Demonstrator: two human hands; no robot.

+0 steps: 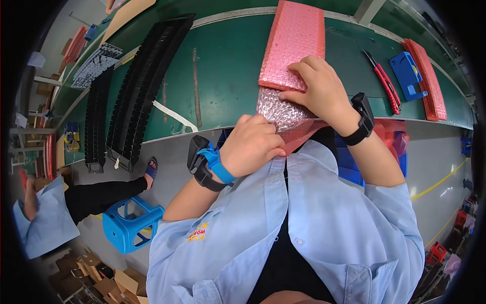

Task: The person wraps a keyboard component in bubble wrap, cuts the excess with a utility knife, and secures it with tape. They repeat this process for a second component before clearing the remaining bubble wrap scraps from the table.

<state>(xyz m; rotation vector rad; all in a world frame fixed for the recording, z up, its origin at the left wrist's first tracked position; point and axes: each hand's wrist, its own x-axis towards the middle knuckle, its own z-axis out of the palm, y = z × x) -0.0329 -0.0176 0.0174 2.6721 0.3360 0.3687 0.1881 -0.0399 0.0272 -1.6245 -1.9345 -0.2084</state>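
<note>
Pink bubble-wrap sleeve (292,45) flat on green worktop (228,66), straight ahead of wearer; lower end overhangs near edge. Silvery bubble wrap (278,107) shows at its mouth, pink flap (299,136) below. Left hand (253,143): fingers curled nearly closed, thumb and forefinger pinching flap edge. Right hand (319,87): half open, fingers bent over sleeve, thumb at mouth; firmness of hold can't be told. Red utility knife (386,86) and blue tape dispenser (407,73) lie to the right.

Light-blue shirt (344,218) — black wristbands (361,127) — blue strap (218,166)
</note>
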